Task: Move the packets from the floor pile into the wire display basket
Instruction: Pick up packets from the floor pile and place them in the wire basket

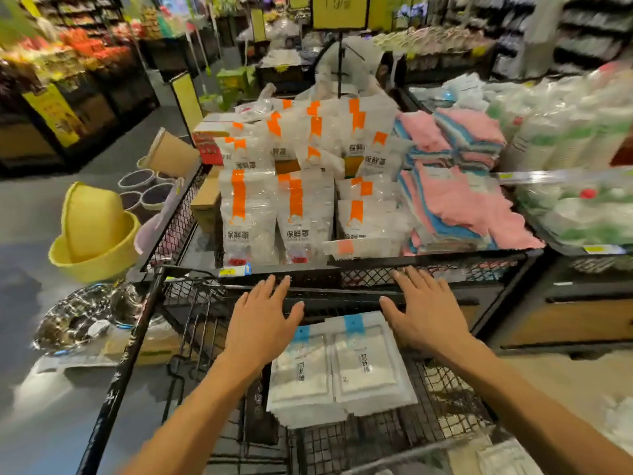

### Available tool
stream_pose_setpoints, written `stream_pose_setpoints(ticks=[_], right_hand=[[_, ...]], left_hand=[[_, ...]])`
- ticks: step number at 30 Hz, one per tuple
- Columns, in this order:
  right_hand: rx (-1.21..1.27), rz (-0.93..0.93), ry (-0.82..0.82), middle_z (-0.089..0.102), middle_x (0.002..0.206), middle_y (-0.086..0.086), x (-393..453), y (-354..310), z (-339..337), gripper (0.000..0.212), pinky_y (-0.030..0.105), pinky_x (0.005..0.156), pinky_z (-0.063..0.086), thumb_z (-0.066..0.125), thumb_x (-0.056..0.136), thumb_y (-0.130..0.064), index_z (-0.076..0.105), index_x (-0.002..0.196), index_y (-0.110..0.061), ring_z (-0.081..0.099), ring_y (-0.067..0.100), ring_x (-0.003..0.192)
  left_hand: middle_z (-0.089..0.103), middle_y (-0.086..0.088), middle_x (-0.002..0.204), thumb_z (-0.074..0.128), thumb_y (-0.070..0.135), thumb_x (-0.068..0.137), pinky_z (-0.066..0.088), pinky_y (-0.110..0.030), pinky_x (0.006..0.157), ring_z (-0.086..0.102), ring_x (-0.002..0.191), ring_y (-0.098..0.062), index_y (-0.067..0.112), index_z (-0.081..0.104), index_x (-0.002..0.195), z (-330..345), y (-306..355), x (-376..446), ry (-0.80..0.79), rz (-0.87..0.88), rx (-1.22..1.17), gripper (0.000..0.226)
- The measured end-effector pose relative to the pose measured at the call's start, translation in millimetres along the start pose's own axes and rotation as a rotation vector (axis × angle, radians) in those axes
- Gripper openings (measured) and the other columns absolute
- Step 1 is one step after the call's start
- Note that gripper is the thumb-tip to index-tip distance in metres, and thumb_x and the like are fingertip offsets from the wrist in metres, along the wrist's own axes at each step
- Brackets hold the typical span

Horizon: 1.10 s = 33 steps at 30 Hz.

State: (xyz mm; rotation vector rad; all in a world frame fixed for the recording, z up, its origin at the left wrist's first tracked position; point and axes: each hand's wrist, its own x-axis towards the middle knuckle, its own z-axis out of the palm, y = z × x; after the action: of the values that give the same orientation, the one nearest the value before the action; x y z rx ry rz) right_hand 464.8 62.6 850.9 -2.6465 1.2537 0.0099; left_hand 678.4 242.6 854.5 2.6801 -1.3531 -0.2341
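Two white packets with blue tops [339, 365] lie side by side on a small stack inside the black wire display basket [445, 399] right below me. My left hand [263, 320] hovers over the stack's left edge with straight, spread fingers. My right hand [424, 310] is held the same way over the stack's right edge. Neither hand holds anything. More white packets [507, 457] show at the bottom right, blurred.
Behind the basket a black mesh display table [376, 260] carries orange-striped clear bags [294, 186] and pink and blue cloths [459, 193]. Yellow basins [92, 231] and a crumpled plastic bag [82, 313] sit on the floor at left. Shelves line the aisles.
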Motion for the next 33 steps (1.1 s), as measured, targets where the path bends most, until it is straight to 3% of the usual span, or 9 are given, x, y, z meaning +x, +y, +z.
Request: stream_pose_setpoints(ticks=[7,13,16,21,27,33], right_hand=[[0.055,0.261,0.140,0.020,0.171,0.001,-107.8,15.6,-23.8,0.071,0.048,0.127,0.008,0.028,0.103,-0.065,0.022,0.163,-0.028,0.015,0.024,0.158],[0.076,0.546,0.216,0.020,0.171,0.001,-218.6,64.9,-36.9,0.070,0.047,0.128,0.012,0.031,0.103,-0.065,0.025,0.162,-0.028,0.017,0.023,0.157],[0.075,0.664,0.268,0.030,0.168,0.003,-270.6,92.4,-46.3,0.068,0.044,0.124,0.019,0.040,0.104,-0.059,0.030,0.161,-0.023,0.027,0.025,0.153],[0.104,0.819,0.325,0.037,0.163,0.002,-345.0,139.9,-52.3,0.065,0.041,0.121,0.026,0.041,0.105,-0.057,0.032,0.159,-0.022,0.035,0.026,0.148],[0.192,0.971,0.307,0.021,0.171,0.002,-403.5,212.3,-30.5,0.075,0.044,0.127,0.017,0.030,0.103,-0.066,0.018,0.164,-0.025,0.020,0.024,0.157],[0.165,1.075,0.308,0.027,0.169,0.003,-459.3,287.1,-10.7,0.076,0.042,0.125,0.021,0.031,0.102,-0.067,0.023,0.162,-0.021,0.024,0.025,0.154]], left_hand=[[0.021,-0.001,0.169,0.028,0.063,0.103,0.016,-0.044,0.127,0.019,0.156,-0.021,0.031,0.019,0.162,-11.7,32.2,-24.2,0.017,0.280,-0.007,0.069],[0.027,-0.002,0.167,0.025,0.065,0.102,0.020,-0.046,0.126,0.025,0.154,-0.022,0.029,0.025,0.161,6.0,108.7,-48.9,-0.022,0.541,-0.053,0.070],[0.029,-0.001,0.167,0.024,0.067,0.101,0.021,-0.044,0.125,0.026,0.153,-0.022,0.029,0.026,0.161,12.9,154.2,-64.9,-0.043,0.654,-0.077,0.071],[0.023,0.002,0.168,0.029,0.063,0.103,0.019,-0.045,0.126,0.021,0.155,-0.019,0.031,0.023,0.162,30.9,227.1,-96.5,-0.097,0.789,-0.084,0.068],[0.026,0.002,0.168,0.031,0.063,0.103,0.019,-0.043,0.126,0.022,0.155,-0.018,0.029,0.023,0.162,61.9,324.9,-122.1,-0.126,0.910,-0.073,0.069],[0.026,0.002,0.167,0.032,0.063,0.103,0.025,-0.044,0.125,0.025,0.154,-0.018,0.029,0.020,0.162,108.6,416.7,-152.1,-0.135,0.985,-0.049,0.069]])
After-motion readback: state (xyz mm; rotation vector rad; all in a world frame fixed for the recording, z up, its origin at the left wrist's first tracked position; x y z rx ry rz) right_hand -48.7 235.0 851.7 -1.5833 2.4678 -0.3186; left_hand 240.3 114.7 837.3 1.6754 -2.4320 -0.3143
